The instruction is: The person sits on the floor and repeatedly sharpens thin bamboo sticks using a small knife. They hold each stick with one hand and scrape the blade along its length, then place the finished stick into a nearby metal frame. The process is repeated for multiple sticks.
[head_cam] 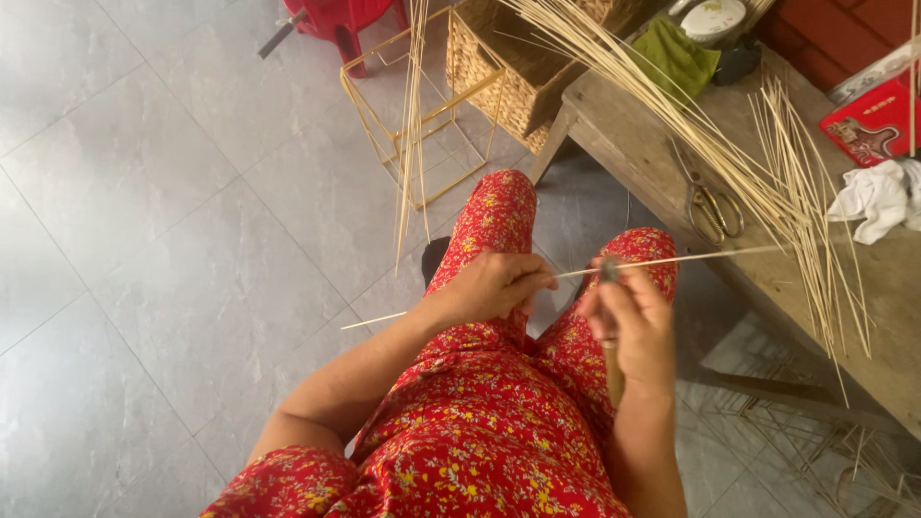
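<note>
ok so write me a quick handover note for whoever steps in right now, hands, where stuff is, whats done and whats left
Left hand: pinches a thin bamboo stick held level across the lap.
Right hand: grips a knife by its handle, blade end up against the stick.
Where things are: loose sticks lie fanned on the wooden bench to the right, with scissors beside them. A long bundle of sticks leans over a woven basket; a yellow wire frame stands on the floor.
Done: cannot tell how many sticks are finished.
Left: the stick in hand is mid-work; the bench pile looks untouched.
</note>
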